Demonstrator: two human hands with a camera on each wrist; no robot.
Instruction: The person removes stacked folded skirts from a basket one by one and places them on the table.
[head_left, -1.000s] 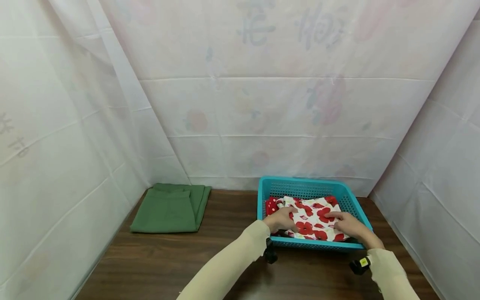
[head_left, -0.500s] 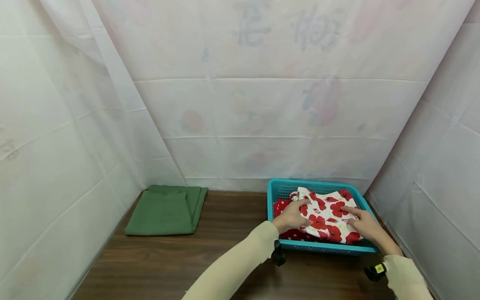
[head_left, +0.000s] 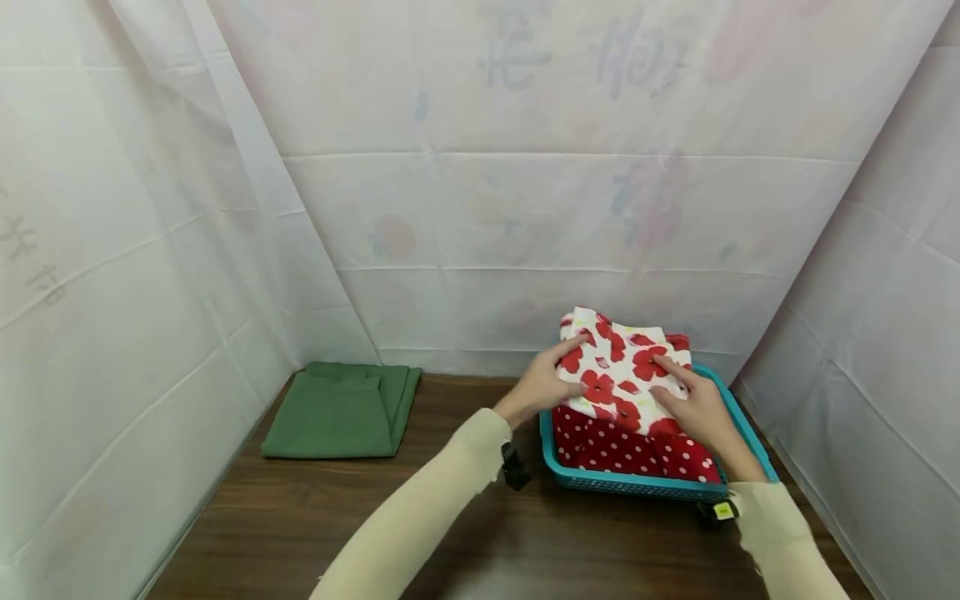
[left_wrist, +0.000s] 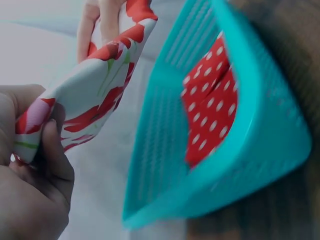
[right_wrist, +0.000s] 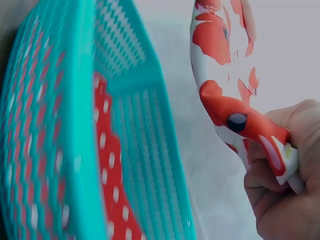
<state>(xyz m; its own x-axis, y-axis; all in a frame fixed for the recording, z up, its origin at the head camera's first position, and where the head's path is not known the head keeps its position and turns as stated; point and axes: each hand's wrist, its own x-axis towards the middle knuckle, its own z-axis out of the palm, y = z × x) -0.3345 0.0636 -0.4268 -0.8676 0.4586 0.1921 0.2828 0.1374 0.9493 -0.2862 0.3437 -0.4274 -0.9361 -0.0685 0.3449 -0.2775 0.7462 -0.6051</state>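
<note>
A folded white cloth with red flowers (head_left: 618, 375) is held up above a turquoise plastic basket (head_left: 637, 483). My left hand (head_left: 542, 385) pinches its left side, thumb on top and fingers curled beneath, as the left wrist view shows. On the opposite side my right hand (head_left: 701, 410) grips the cloth's edge between thumb and curled fingers. Below it, a red cloth with white dots (head_left: 607, 446) lies in the basket. Both wrist views show the floral cloth (left_wrist: 95, 95) apart from the basket (right_wrist: 80, 150).
A folded green cloth (head_left: 330, 417) lies at the left of the dark wooden table (head_left: 337, 517). White printed sheeting (head_left: 480, 217) hangs behind the table and along both sides. The basket stands close to the back sheet.
Both hands have raised the floral cloth out of the basket, up and slightly left from half a second ago. More of the red dotted cloth now shows. The green cloth has stayed put.
</note>
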